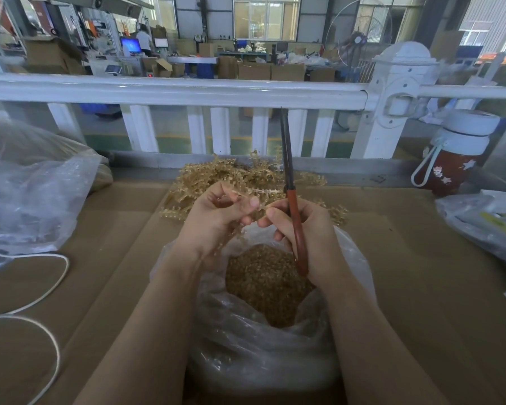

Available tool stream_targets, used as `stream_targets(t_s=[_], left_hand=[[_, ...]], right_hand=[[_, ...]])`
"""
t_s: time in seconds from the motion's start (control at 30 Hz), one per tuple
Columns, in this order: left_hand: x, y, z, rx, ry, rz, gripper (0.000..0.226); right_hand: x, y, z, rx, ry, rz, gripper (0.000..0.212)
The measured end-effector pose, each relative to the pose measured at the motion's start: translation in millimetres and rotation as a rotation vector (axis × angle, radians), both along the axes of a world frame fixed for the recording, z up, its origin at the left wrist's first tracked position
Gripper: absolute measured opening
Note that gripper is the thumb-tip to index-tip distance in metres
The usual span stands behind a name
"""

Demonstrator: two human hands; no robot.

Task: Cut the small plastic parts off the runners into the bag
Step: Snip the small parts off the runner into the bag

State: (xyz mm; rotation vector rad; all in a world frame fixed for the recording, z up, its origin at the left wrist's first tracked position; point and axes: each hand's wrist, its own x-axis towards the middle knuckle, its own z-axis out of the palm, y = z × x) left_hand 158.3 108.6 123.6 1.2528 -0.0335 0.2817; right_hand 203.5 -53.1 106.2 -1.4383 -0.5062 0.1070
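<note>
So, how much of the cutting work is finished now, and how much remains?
Done: the clear bag below the hands already holds a deep layer of cut amber parts. In hand: the left hand pinches one runner, while the right hand grips the red-handled scissors, blades pointing up. Left: a sizeable pile of uncut runners lies behind the hands.

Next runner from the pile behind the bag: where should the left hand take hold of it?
Probably by the bare central spine at a loose end, coming in from the near, left edge of the runner pile. The strips there lie flat and stick out free, while the side parts are small and brittle-looking. For now the left hand holds a runner and the right hand grips the scissors.
</note>
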Motion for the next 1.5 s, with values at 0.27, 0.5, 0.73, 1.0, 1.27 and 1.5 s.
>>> stream_targets(t_s=[0.27,0.5,0.73,1.0,1.27,1.5], left_hand=[[-1.7,3.5,-0.3,0.215,0.11,-0.012,0.011],[-0.3,-5.5,-1.4,0.317,-0.046,0.062,0.019],[0.4,-7.2,-2.5,0.333,-0.083,0.042,0.014],[2.0,4.2,-2.7,0.259,-0.115,0.198,0.027],[3.2,13.1,-6.5,0.348,-0.152,0.254,0.011],[-1.2,12.3,-2.6,0.36,-0.123,0.218,0.014]], right_hand=[[2.9,-3.2,-2.9,0.037,-0.003,-0.046,0.007],[2.1,-3.3,-2.5,0.049,-0.016,-0.061,0.005],[2.3,-0.6,-0.9,-0.111,-0.061,-0.103,0.006],[4.0,-1.9,-7.6,-0.583,-0.328,-0.296,0.055],[2.2,-0.8,-8.7,-0.78,-0.469,-0.299,0.063],[-0.9,-0.5,-6.9,-0.759,-0.472,-0.303,0.063]])
